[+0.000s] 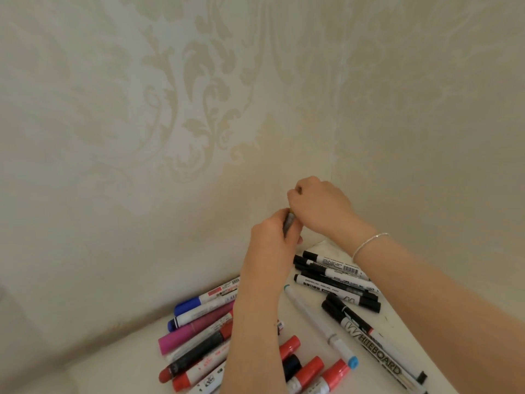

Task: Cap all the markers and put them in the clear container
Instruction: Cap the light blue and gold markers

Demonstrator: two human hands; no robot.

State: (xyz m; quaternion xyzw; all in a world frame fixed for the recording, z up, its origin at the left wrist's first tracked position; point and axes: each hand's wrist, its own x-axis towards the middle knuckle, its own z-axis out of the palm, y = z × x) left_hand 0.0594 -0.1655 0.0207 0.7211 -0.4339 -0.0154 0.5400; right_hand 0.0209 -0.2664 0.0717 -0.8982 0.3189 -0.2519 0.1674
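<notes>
Red-capped markers [309,371] nearest — grey marker [288,224] between both hands' fingers [295,194]

A white tabletop [318,331] fills the lower middle of the frame. Lower left lies a heap of blue, pink and red-capped markers [199,331]. Right of centre lie black whiteboard markers [335,277], a slim blue-capped pen [321,322], and a long marker labelled WHITEBOARD [375,348].

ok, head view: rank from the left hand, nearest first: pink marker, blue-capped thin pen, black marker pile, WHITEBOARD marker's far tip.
1. black marker pile, just right of the left hand.
2. pink marker, lower left.
3. blue-capped thin pen, cap end lower right.
4. WHITEBOARD marker, its tip at bottom right.
</notes>
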